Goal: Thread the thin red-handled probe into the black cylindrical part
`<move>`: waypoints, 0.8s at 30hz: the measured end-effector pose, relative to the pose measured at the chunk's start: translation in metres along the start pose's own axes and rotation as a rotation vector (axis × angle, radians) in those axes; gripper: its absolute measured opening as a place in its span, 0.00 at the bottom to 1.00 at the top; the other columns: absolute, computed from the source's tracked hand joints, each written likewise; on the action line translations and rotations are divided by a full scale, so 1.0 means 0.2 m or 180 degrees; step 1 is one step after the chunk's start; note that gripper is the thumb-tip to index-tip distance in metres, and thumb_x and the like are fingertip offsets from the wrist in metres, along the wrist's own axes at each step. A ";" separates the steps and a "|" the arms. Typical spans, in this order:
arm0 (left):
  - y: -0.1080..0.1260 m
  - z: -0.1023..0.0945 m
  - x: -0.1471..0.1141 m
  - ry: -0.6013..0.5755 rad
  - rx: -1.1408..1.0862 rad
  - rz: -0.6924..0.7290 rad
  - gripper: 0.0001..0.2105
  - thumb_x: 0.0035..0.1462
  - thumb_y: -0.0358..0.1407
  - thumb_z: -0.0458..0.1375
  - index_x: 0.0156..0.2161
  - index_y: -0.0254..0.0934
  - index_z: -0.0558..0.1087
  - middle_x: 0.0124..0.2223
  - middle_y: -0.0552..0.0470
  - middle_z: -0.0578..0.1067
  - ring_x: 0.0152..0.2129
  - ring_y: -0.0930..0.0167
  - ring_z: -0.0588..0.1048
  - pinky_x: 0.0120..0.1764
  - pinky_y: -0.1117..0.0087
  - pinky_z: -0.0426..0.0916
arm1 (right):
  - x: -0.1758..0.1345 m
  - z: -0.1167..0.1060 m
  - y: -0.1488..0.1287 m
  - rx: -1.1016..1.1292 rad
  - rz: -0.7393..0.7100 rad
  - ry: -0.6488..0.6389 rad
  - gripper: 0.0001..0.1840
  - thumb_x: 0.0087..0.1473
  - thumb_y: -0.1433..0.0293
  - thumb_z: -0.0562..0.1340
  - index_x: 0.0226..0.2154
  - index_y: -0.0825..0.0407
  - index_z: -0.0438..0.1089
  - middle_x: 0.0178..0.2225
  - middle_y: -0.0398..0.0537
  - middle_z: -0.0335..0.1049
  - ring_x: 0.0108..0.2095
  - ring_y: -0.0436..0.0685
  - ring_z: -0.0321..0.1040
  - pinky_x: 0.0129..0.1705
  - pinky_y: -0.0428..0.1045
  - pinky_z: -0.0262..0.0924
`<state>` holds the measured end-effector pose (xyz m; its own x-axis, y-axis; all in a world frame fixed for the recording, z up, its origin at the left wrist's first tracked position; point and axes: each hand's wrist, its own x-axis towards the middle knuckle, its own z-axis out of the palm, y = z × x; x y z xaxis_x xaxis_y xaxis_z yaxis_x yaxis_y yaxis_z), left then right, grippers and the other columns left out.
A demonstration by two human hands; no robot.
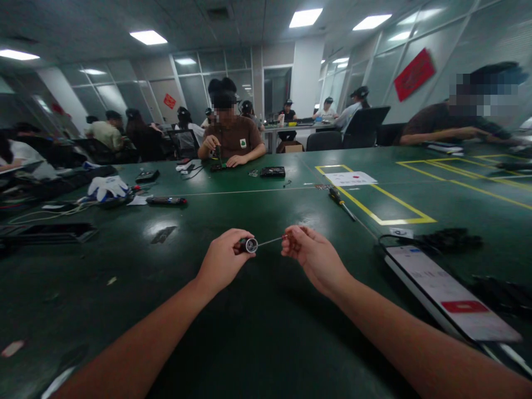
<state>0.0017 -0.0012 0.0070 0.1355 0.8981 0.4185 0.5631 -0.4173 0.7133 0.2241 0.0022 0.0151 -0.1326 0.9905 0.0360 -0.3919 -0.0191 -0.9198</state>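
Dark tube point(249, 245) and thin rod point(270, 241) held between two bare hands

The left hand point(226, 255) has its thumb and fingers closed around the sides of the tube, its round open end facing the near side of the table point(249, 332). The right hand point(313, 255) pinches the rod's other end between thumb and fingertips, where a speck of red shows. The rod slants slightly down toward the tube and meets its open end; from here I cannot tell whether it goes inside or only touches. Both things appear to be held up above the middle of the table.

The pinch on the rod is small, so a twist of the fingers might let it slip, and a sideways push might bend it. The tube is round; a loose left grip could let it roll or drop.

The tube has a bright, metallic-looking ring around a hollow. The rod is straight and glints like metal. The table is dark green and smooth, with soft reflections.

Farther out, a screwdriver point(341, 203) with a black-and-yellow handle lies to the right, and nearer, a flat phone point(449, 291) glows. Off left are crumpled white-and-blue gloves point(108, 188). Across the table sits a person in a brown shirt point(249, 136).
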 end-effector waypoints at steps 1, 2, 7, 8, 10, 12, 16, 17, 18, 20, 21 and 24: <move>0.00 0.00 0.00 0.0016 -0.0010 -0.0024 0.15 0.49 0.25 0.67 0.42 0.40 0.79 0.44 0.51 0.79 0.37 0.68 0.80 0.40 0.67 0.77 | 0.00 0.00 0.01 -0.0132 -0.0161 0.0061 0.15 0.55 0.56 0.69 0.36 0.51 0.74 0.31 0.45 0.73 0.31 0.53 0.71 0.38 0.52 0.69; 0.00 0.00 0.00 0.0032 -0.0015 -0.0041 0.15 0.49 0.25 0.68 0.43 0.40 0.79 0.44 0.51 0.79 0.37 0.68 0.80 0.40 0.67 0.77 | 0.00 0.00 0.02 -0.0275 -0.0301 0.0098 0.16 0.56 0.56 0.69 0.36 0.51 0.74 0.32 0.45 0.73 0.32 0.54 0.71 0.39 0.52 0.69; 0.00 0.00 0.00 0.0071 -0.0019 -0.0210 0.18 0.49 0.25 0.68 0.46 0.41 0.78 0.44 0.52 0.81 0.35 0.68 0.81 0.40 0.67 0.76 | -0.01 0.00 0.04 -0.0833 -0.0690 -0.0050 0.14 0.60 0.56 0.65 0.40 0.50 0.73 0.36 0.46 0.75 0.37 0.55 0.74 0.43 0.54 0.70; 0.00 0.00 0.00 0.0045 -0.0020 -0.0258 0.19 0.49 0.26 0.68 0.47 0.41 0.78 0.43 0.52 0.82 0.35 0.68 0.81 0.40 0.66 0.76 | -0.02 0.00 0.04 -0.0907 -0.0733 -0.0076 0.14 0.61 0.56 0.64 0.40 0.50 0.73 0.36 0.47 0.75 0.37 0.56 0.74 0.44 0.54 0.70; 0.01 0.00 -0.01 0.0003 -0.0037 -0.0309 0.19 0.49 0.26 0.68 0.47 0.41 0.78 0.40 0.53 0.82 0.35 0.67 0.81 0.40 0.66 0.77 | -0.03 0.01 0.03 -0.1083 -0.0787 -0.0113 0.14 0.62 0.56 0.63 0.41 0.49 0.73 0.37 0.47 0.76 0.38 0.57 0.75 0.45 0.55 0.70; 0.01 0.00 -0.01 -0.0012 -0.0077 -0.0301 0.18 0.49 0.26 0.68 0.46 0.41 0.78 0.40 0.53 0.82 0.35 0.67 0.81 0.40 0.66 0.77 | -0.04 0.02 0.02 -0.1297 -0.0804 -0.0133 0.13 0.63 0.57 0.62 0.42 0.49 0.72 0.37 0.47 0.76 0.39 0.57 0.75 0.46 0.55 0.70; -0.02 0.00 0.00 0.0031 -0.0116 -0.0240 0.22 0.49 0.25 0.69 0.50 0.42 0.77 0.46 0.51 0.82 0.39 0.66 0.82 0.44 0.63 0.78 | -0.06 0.03 0.00 -0.1736 -0.0887 -0.0154 0.11 0.64 0.59 0.60 0.43 0.48 0.71 0.36 0.46 0.76 0.38 0.56 0.75 0.44 0.54 0.68; -0.03 0.01 0.00 0.0043 -0.0123 -0.0219 0.22 0.49 0.25 0.69 0.50 0.42 0.77 0.47 0.50 0.81 0.40 0.66 0.82 0.45 0.62 0.78 | -0.07 0.03 0.00 -0.1854 -0.0919 -0.0185 0.11 0.65 0.60 0.59 0.44 0.48 0.71 0.33 0.45 0.76 0.35 0.56 0.74 0.42 0.53 0.68; -0.03 0.01 0.00 0.0049 -0.0135 -0.0193 0.23 0.49 0.26 0.69 0.51 0.42 0.78 0.48 0.49 0.81 0.41 0.65 0.82 0.46 0.61 0.78 | -0.07 0.03 -0.01 -0.1957 -0.0949 -0.0229 0.10 0.65 0.61 0.59 0.44 0.47 0.70 0.31 0.43 0.74 0.33 0.55 0.73 0.39 0.52 0.67; -0.05 0.01 0.00 0.0045 -0.0165 -0.0122 0.21 0.49 0.26 0.68 0.50 0.42 0.78 0.49 0.48 0.81 0.42 0.64 0.81 0.47 0.60 0.79 | -0.08 0.03 -0.01 -0.2051 -0.0998 -0.0370 0.09 0.65 0.63 0.59 0.45 0.47 0.70 0.29 0.42 0.72 0.31 0.55 0.71 0.37 0.51 0.65; -0.05 0.01 0.00 0.0048 -0.0178 -0.0086 0.21 0.50 0.26 0.67 0.50 0.41 0.78 0.49 0.48 0.81 0.42 0.64 0.81 0.47 0.60 0.79 | -0.09 0.03 -0.02 -0.2041 -0.1028 -0.0454 0.08 0.64 0.64 0.60 0.45 0.47 0.70 0.30 0.42 0.72 0.32 0.55 0.71 0.37 0.51 0.65; -0.05 0.01 -0.01 0.0078 -0.0196 -0.0024 0.20 0.53 0.26 0.65 0.52 0.41 0.78 0.51 0.47 0.80 0.44 0.65 0.81 0.48 0.61 0.79 | -0.10 0.04 -0.02 -0.2072 -0.1110 -0.0573 0.09 0.65 0.61 0.60 0.42 0.47 0.73 0.32 0.43 0.72 0.34 0.55 0.70 0.37 0.51 0.64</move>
<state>-0.0028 0.0025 -0.0027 0.1111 0.8978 0.4262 0.5126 -0.4192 0.7493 0.2219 -0.0191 0.0213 -0.2677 0.8859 0.3788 0.1705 0.4306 -0.8863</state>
